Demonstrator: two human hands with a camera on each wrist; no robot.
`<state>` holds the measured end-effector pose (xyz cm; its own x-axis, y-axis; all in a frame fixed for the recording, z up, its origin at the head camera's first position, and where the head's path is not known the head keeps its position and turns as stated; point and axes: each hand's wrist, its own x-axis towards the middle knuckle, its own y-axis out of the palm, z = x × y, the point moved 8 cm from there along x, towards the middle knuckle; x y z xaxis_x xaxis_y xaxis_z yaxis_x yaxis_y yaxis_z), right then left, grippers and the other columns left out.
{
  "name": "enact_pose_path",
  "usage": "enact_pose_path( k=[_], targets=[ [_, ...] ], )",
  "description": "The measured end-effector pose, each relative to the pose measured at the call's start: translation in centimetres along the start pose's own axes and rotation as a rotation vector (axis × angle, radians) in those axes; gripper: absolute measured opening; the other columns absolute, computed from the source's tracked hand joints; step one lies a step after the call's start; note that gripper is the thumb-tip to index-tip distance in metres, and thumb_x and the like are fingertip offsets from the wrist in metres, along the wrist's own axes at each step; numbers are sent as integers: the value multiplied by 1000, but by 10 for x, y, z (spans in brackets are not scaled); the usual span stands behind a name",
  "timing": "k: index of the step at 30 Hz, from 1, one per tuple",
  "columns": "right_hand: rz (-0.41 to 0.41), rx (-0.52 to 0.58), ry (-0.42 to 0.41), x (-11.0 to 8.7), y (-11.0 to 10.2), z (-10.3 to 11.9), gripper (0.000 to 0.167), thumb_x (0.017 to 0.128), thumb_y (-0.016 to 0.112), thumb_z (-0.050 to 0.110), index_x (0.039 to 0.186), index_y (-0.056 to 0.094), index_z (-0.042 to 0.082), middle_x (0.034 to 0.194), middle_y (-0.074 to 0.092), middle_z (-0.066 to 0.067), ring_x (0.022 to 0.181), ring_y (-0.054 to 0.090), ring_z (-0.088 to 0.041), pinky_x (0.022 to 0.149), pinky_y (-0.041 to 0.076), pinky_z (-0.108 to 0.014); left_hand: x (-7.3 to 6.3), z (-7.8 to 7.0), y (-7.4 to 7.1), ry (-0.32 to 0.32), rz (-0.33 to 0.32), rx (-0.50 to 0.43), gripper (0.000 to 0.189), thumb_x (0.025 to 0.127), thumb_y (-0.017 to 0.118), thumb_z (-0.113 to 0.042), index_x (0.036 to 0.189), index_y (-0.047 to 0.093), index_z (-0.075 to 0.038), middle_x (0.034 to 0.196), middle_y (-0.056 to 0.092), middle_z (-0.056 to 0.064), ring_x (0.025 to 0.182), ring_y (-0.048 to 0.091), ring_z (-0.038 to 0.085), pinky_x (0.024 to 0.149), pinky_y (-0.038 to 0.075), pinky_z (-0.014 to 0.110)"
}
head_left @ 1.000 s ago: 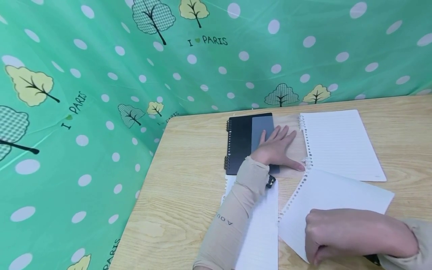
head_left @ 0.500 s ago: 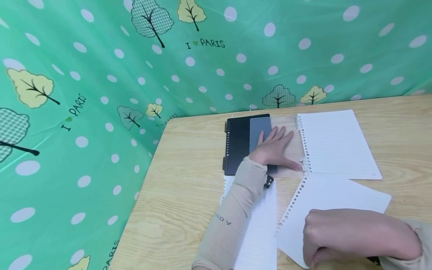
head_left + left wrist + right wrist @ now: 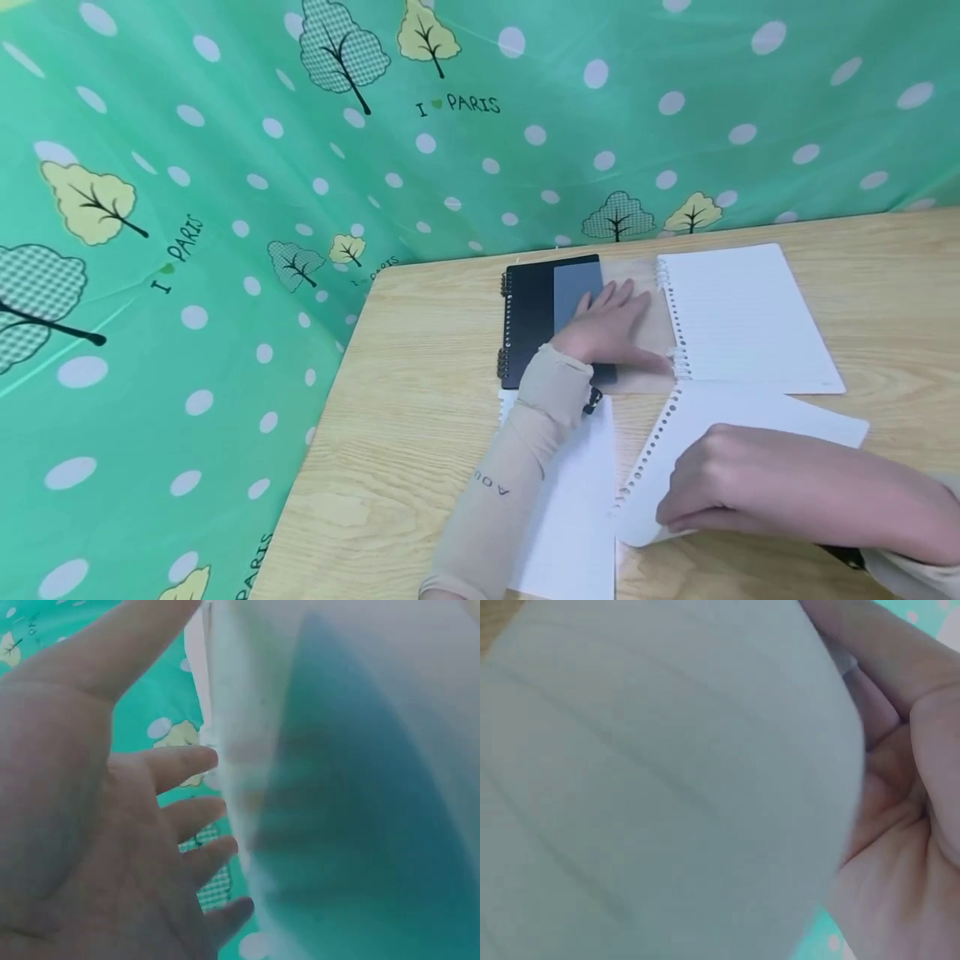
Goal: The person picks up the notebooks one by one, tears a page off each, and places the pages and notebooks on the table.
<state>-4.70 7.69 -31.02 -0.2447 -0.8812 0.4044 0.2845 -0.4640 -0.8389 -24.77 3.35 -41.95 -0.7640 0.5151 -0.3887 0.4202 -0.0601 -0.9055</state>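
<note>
My left hand [image 3: 600, 329] lies with spread fingers on a translucent notebook cover [image 3: 662, 317], which overlaps a black ring notebook [image 3: 531, 325]. Its thumb points to the white rings of an open lined notebook [image 3: 750, 325]. The left wrist view shows the straight fingers [image 3: 199, 862] beside a translucent sheet. At the front right my right hand [image 3: 757, 483] pinches the near edge of a white loose-leaf page [image 3: 712, 417]. That edge is bent up, and the page's holed side slants toward the notebook rings. Up close, the lined page [image 3: 667, 772] hides the fingertips in the right wrist view.
Another white lined sheet [image 3: 577, 517] lies on the wooden table [image 3: 390, 400] under my left forearm. Behind and to the left hangs a green curtain [image 3: 465, 175] with dots and trees, close to the table's edges.
My right hand has moved slightly up and away from me, lifting the page's near edge into a curve. My left hand stays in place. The head view has shifted a little.
</note>
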Motion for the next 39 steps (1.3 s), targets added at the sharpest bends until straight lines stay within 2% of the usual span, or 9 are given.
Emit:
enact_pose_path(
  k=[5, 12, 20, 23, 27, 29, 34, 37, 39],
  targets=[
    [-53, -25, 36, -3, -17, -6, 18, 90, 74, 22, 85, 63, 36, 75, 51, 32, 72, 43, 22, 65, 39, 0, -15, -2, -17, 40, -64, -11, 96, 85, 54, -75, 160, 17, -28, 168, 8, -2, 154, 7, 18, 125, 10, 41],
    [-90, -51, 71, -13, -33, -15, 18, 88, 75, 24, 104, 73, 33, 94, 67, 28, 86, 58, 18, 71, 48, -5, -60, -7, -34, 125, -118, -100, 76, 94, 57, -59, 156, 32, -22, 160, 34, -7, 148, 29, 9, 120, 25, 25],
    [-84, -37, 88, -22, -39, -18, 21, 89, 74, 23, 109, 74, 31, 99, 68, 25, 88, 62, 13, 73, 49, -5, -100, -16, -4, 194, 2, -90, 69, 94, 61, -52, 152, 40, -21, 150, 48, -8, 137, 45, 8, 112, 39, 24],
    [-127, -44, 110, -25, -44, -21, 19, 90, 73, 25, 108, 74, 31, 98, 69, 25, 87, 64, 11, 73, 50, -5, -114, -25, -1, 279, 13, -97, 64, 95, 65, -43, 150, 45, -19, 149, 50, -8, 136, 46, 5, 111, 36, 18],
    [-182, -83, 155, -32, -52, -26, 14, 94, 69, 30, 106, 75, 31, 97, 69, 25, 86, 65, 8, 73, 49, -5, -142, -38, -5, 458, 97, -282, 52, 98, 64, -29, 145, 50, -14, 145, 54, -5, 129, 51, 1, 105, 36, 9],
    [-209, -116, 180, -36, -55, -31, 13, 95, 67, 32, 105, 75, 32, 96, 69, 25, 84, 64, 9, 72, 48, -4, -155, -39, -9, 499, 127, -391, 44, 100, 60, -28, 141, 55, -13, 139, 59, -5, 121, 56, -3, 99, 40, 7],
    [-291, -190, 215, -42, -66, -41, 14, 97, 64, 36, 106, 74, 34, 94, 68, 29, 81, 60, 16, 66, 47, -3, -169, -37, -19, 464, 99, -539, 33, 98, 63, -32, 126, 67, -14, 119, 69, -9, 99, 61, -14, 88, 48, 7],
    [-321, -204, 217, -46, -71, -45, 21, 99, 57, 42, 108, 74, 35, 95, 68, 29, 81, 61, 17, 65, 47, -4, -168, -37, -20, 434, 62, -545, 25, 92, 71, -27, 112, 74, -12, 104, 73, -10, 86, 62, -15, 80, 51, 8],
    [-320, -205, 237, -50, -73, -48, 15, 94, 68, 35, 108, 74, 36, 96, 69, 29, 82, 62, 17, 64, 48, -3, -166, -36, -21, 422, 21, -521, 19, 90, 74, -23, 104, 77, -11, 95, 75, -9, 80, 63, -14, 75, 51, 7]
  ],
)
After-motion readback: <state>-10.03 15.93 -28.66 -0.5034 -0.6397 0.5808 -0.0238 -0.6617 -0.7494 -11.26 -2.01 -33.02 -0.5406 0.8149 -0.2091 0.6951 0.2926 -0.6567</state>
